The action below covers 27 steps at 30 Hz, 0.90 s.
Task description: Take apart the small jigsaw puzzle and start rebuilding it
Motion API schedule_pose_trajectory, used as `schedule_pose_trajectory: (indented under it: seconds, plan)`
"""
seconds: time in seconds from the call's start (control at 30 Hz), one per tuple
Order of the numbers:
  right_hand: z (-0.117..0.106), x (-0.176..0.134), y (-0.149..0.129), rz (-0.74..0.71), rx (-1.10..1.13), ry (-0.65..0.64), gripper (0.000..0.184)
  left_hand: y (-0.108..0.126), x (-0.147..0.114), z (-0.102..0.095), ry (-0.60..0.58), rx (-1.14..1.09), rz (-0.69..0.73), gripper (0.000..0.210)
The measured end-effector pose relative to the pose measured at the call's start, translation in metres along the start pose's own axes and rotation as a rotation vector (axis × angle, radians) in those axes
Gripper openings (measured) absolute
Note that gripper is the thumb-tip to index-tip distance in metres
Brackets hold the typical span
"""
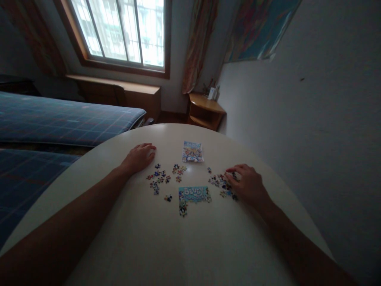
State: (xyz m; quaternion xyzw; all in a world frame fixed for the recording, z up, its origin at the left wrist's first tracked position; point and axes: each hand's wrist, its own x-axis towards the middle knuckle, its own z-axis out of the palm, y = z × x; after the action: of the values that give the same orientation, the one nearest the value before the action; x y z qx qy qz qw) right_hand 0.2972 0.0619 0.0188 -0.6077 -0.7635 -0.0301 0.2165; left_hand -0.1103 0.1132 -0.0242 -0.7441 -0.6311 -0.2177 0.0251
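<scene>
My left hand (139, 158) rests on the white round table, its fingers loosely bent and apart with nothing in them. Close below it lie loose jigsaw pieces (157, 174), with a smaller group (178, 170) to their right. My right hand (246, 183) is over the right-hand pile of jigsaw pieces (218, 180); its fingers are apart, and the palm hides part of the pile. Between the hands lies a partly joined jigsaw (195, 193), with a lettered top strip and a short left edge running down. A single piece (168, 198) sits left of it.
A small printed packet (193, 151) lies on the table (166, 246) beyond the joined jigsaw. A bed with a plaid mattress (68, 121) is at the left. A wooden corner shelf (206, 105) stands past the table, and a pale wall (297, 119) runs along the right.
</scene>
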Motion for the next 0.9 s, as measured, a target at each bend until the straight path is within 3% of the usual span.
schedule_pose_trajectory:
  seconds: [0.17, 0.4, 0.67, 0.8, 0.9]
  plan:
    - [0.000, 0.003, 0.010, 0.153, -0.030, -0.102, 0.020, -0.002, 0.000, 0.002, -0.002, -0.001, 0.006, 0.038]
    - [0.000, 0.004, 0.002, 0.202, 0.007, -0.148, 0.018, -0.003, 0.000, 0.003, -0.011, 0.002, 0.019, 0.039]
    - [-0.002, 0.005, -0.001, 0.138, 0.062, -0.109, 0.014, -0.002, 0.000, 0.001, -0.009, -0.003, 0.012, 0.039]
    - [-0.003, 0.002, -0.004, 0.004, 0.249, -0.108, 0.029, -0.001, -0.001, 0.001, -0.004, -0.010, 0.002, 0.038]
    - [-0.007, -0.005, -0.016, -0.006, 0.404, -0.156, 0.026, -0.001, 0.000, 0.001, -0.003, -0.014, 0.001, 0.039]
